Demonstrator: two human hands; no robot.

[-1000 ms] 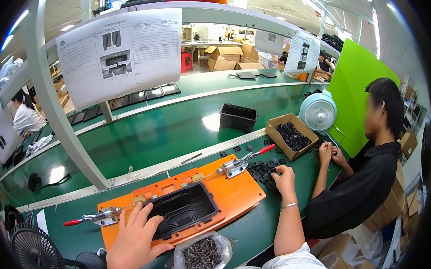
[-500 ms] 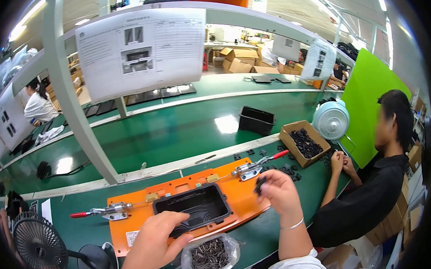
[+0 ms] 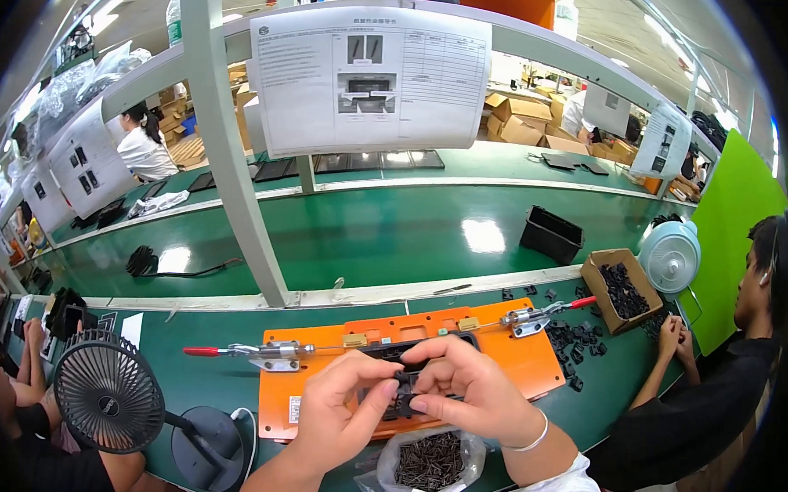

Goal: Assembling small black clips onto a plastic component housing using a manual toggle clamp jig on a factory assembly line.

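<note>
Between my left hand (image 3: 345,404) and my right hand (image 3: 477,392) is a small black plastic part (image 3: 402,394), pinched in the fingertips of both. It hangs over a black rectangular plastic housing (image 3: 369,349), which sits in an orange fixture plate (image 3: 525,362) and is mostly covered by my hands. Toggle clamps with red handles, a left one (image 3: 275,355) and a right one (image 3: 527,319), flank the housing. Just nearer than the fixture, a clear plastic bag (image 3: 388,464) holds many small dark pin-like pieces (image 3: 430,461).
Loose black parts (image 3: 574,344) lie right of the fixture, near a cardboard box (image 3: 597,277) of similar pieces. A black bin (image 3: 553,235) stands beyond. Fans, one black (image 3: 110,401) and one light blue (image 3: 670,258), stand at either side. A co-worker (image 3: 712,409) sits at right.
My right hand has brought the small black part leftward over the housing. My left hand has left the housing's edge and now grips the part too. The view has turned left.
</note>
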